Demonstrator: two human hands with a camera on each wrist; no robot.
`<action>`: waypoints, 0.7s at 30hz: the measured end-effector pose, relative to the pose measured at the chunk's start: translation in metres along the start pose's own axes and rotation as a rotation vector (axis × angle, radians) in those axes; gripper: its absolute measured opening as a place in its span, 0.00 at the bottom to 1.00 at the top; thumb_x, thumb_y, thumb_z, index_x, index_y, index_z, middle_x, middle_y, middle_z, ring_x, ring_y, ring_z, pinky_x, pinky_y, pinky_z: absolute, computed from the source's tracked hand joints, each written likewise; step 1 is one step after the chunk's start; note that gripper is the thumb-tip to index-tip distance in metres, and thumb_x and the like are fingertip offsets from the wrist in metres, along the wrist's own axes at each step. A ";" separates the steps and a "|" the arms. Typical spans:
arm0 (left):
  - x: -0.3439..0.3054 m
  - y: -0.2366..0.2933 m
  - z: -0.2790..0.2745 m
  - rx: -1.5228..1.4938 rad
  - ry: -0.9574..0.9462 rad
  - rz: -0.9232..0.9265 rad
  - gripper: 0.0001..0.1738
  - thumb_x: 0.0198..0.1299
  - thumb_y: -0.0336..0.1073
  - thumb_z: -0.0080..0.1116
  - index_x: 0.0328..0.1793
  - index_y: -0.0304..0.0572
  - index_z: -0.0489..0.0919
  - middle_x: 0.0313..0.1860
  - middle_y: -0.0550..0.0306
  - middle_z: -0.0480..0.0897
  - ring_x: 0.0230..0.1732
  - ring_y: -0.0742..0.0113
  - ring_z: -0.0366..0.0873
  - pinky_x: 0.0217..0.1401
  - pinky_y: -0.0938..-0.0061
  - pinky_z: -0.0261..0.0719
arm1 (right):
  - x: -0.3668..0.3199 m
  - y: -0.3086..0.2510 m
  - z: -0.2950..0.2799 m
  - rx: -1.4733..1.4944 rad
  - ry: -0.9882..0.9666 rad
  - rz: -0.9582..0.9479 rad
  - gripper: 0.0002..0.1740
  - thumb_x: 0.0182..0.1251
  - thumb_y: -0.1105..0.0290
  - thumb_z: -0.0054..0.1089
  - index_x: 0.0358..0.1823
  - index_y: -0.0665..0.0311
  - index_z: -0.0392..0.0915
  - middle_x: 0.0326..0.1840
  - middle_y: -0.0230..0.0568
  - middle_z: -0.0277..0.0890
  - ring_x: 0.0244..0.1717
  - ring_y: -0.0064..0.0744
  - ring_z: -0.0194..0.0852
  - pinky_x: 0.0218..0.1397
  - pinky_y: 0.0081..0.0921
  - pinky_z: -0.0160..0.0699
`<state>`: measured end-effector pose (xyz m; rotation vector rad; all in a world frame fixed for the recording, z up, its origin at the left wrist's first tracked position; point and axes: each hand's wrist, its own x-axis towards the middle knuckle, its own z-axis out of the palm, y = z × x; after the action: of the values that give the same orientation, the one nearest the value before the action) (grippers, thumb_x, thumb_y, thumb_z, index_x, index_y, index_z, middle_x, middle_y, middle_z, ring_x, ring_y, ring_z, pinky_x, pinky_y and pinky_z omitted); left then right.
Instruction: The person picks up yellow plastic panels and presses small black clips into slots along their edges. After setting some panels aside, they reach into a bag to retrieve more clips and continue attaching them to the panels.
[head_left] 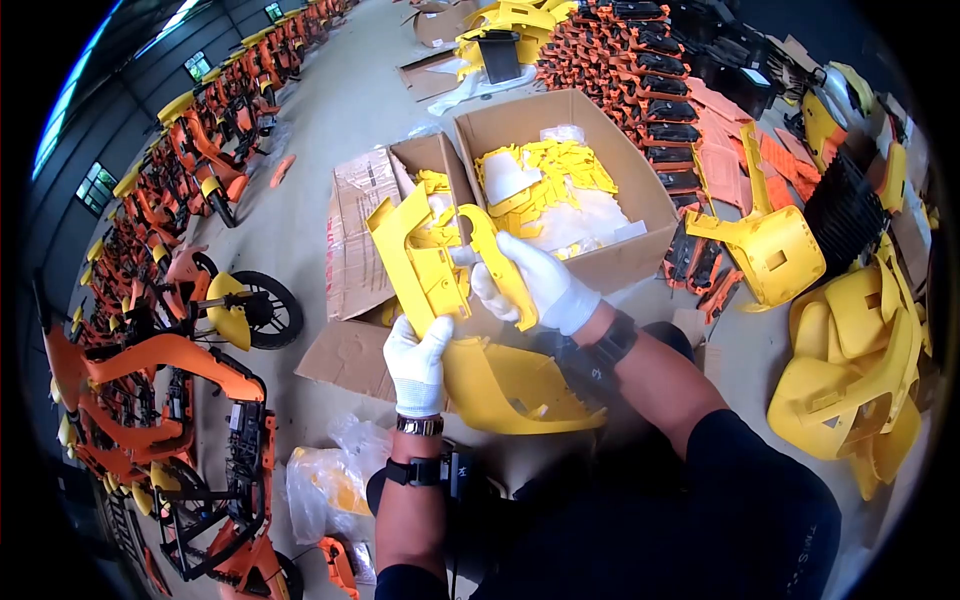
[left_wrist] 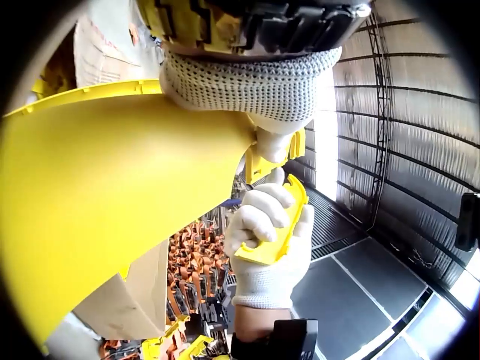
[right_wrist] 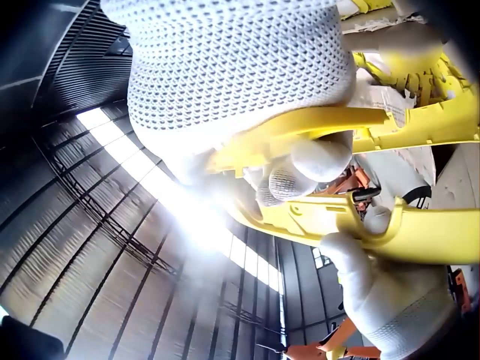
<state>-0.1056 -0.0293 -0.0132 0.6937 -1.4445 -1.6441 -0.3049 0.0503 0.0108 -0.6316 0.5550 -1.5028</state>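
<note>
My left hand [head_left: 415, 368], in a white glove, grips the lower end of a yellow plastic panel [head_left: 420, 265] with a bent, stepped edge. Just to its right, a narrow curved yellow trim piece [head_left: 508, 265] is held in my gloved right hand [head_left: 548, 288]. In the left wrist view the fingers of that hand curl round the trim piece [left_wrist: 283, 234]. The right wrist view has the panel [right_wrist: 315, 217] close to the trim piece [right_wrist: 300, 129], its inner side showing clips. A large curved yellow shell [head_left: 515, 390] lies below both hands, in front of my body.
Ahead stand two open cardboard boxes, the larger [head_left: 630, 215] holding many small yellow parts [head_left: 560, 170]. Yellow body panels [head_left: 850, 370] pile up at the right. Orange frames [head_left: 160, 370] and motorbikes line the left. A plastic-wrapped part [head_left: 335, 480] lies by my left forearm.
</note>
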 end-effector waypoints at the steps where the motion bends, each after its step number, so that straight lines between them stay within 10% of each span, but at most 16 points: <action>1: -0.001 -0.007 -0.002 0.002 0.012 -0.028 0.16 0.67 0.34 0.65 0.55 0.30 0.79 0.39 0.54 0.86 0.36 0.71 0.82 0.45 0.76 0.80 | 0.006 -0.008 0.003 -0.018 -0.004 -0.012 0.29 0.82 0.52 0.46 0.68 0.70 0.69 0.36 0.34 0.77 0.28 0.20 0.73 0.28 0.18 0.73; 7: -0.009 -0.005 0.009 -0.018 0.053 -0.043 0.18 0.67 0.37 0.66 0.55 0.29 0.79 0.41 0.53 0.86 0.37 0.69 0.82 0.46 0.75 0.81 | 0.016 0.010 0.004 -0.290 0.058 -0.197 0.27 0.72 0.75 0.55 0.70 0.77 0.65 0.65 0.48 0.76 0.68 0.35 0.74 0.73 0.30 0.70; 21: -0.009 -0.013 -0.004 -0.035 0.013 -0.028 0.20 0.70 0.38 0.62 0.59 0.28 0.78 0.51 0.53 0.85 0.47 0.70 0.81 0.55 0.75 0.78 | 0.023 0.018 0.009 -0.709 0.210 -0.258 0.24 0.66 0.73 0.65 0.62 0.75 0.73 0.45 0.41 0.84 0.43 0.23 0.83 0.47 0.21 0.81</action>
<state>-0.1002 -0.0240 -0.0274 0.7070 -1.3990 -1.6796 -0.2853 0.0272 0.0063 -1.1277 1.2314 -1.6146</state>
